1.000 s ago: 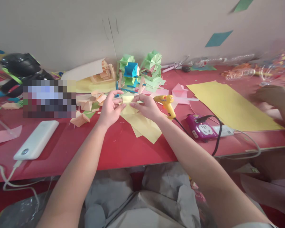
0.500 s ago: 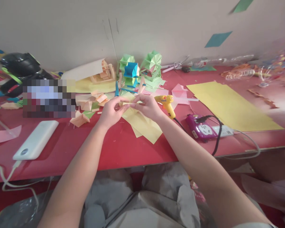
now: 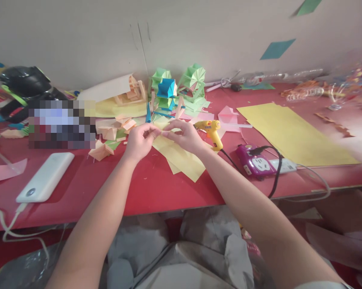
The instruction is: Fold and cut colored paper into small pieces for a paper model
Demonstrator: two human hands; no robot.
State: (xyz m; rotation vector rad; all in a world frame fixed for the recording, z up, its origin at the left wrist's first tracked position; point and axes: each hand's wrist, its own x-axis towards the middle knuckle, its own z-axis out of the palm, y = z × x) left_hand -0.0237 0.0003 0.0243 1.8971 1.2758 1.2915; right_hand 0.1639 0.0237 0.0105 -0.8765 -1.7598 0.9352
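Fingertips of my left hand (image 3: pixel 141 140) and my right hand (image 3: pixel 183 136) meet above the table, both pinched on a small piece of pale yellow paper, most of it hidden by the fingers. Beneath them lie flat pale yellow paper sheets (image 3: pixel 187 162). A yellow hot glue gun (image 3: pixel 211 131) rests just right of my right hand. Behind the hands stand folded paper models: a blue one (image 3: pixel 166 89) and green wheel-shaped ones (image 3: pixel 194 77). Folded peach paper pieces (image 3: pixel 107 131) lie left of my left hand.
A white power bank (image 3: pixel 45 176) with a cable lies at the left. To the right are a purple power socket (image 3: pixel 256 161) with a black cord and large yellow sheets (image 3: pixel 292 134). Plastic bottles (image 3: pixel 265 77) lie along the wall. The red table's front edge (image 3: pixel 174 209) is near my lap.
My fingertips have shifted slightly left and the left hand has curled more tightly around the paper, which shows less now. The things on the table have stayed put.
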